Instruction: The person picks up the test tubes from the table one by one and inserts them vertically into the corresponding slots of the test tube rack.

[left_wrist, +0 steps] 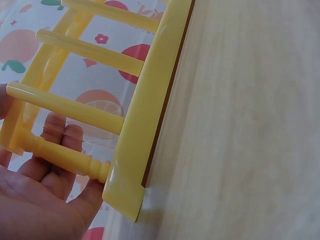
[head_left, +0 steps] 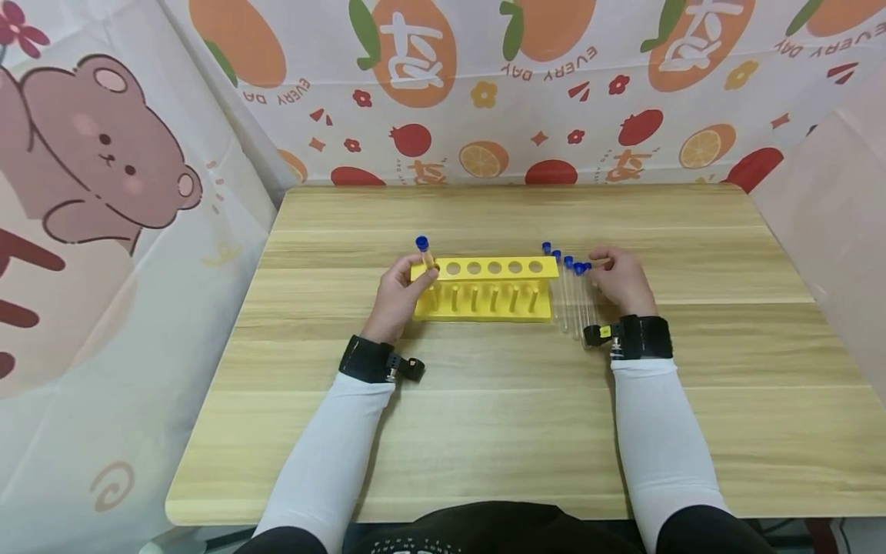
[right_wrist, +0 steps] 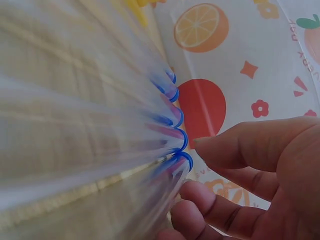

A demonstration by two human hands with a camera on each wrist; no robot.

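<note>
A yellow test tube rack (head_left: 484, 269) stands on the table, with a row of round holes along its top. One test tube with a blue cap (head_left: 422, 243) stands up from the leftmost hole. My left hand (head_left: 398, 296) grips the rack's left end, and in the left wrist view its fingers (left_wrist: 55, 132) reach around the end post. Right of the rack lie several clear test tubes (head_left: 573, 308), side by side with blue caps (right_wrist: 184, 140) pointing away from me. Beside those caps is my right hand (head_left: 623, 281), thumb and forefinger apart; whether a fingertip touches the tubes cannot be told.
The wooden table (head_left: 484, 431) extends on all sides of the rack. A fruit-printed cloth (head_left: 526, 100) hangs behind its far edge, and a bear-printed sheet (head_left: 111, 154) hangs at the left. Each wrist wears a black strap with a small camera.
</note>
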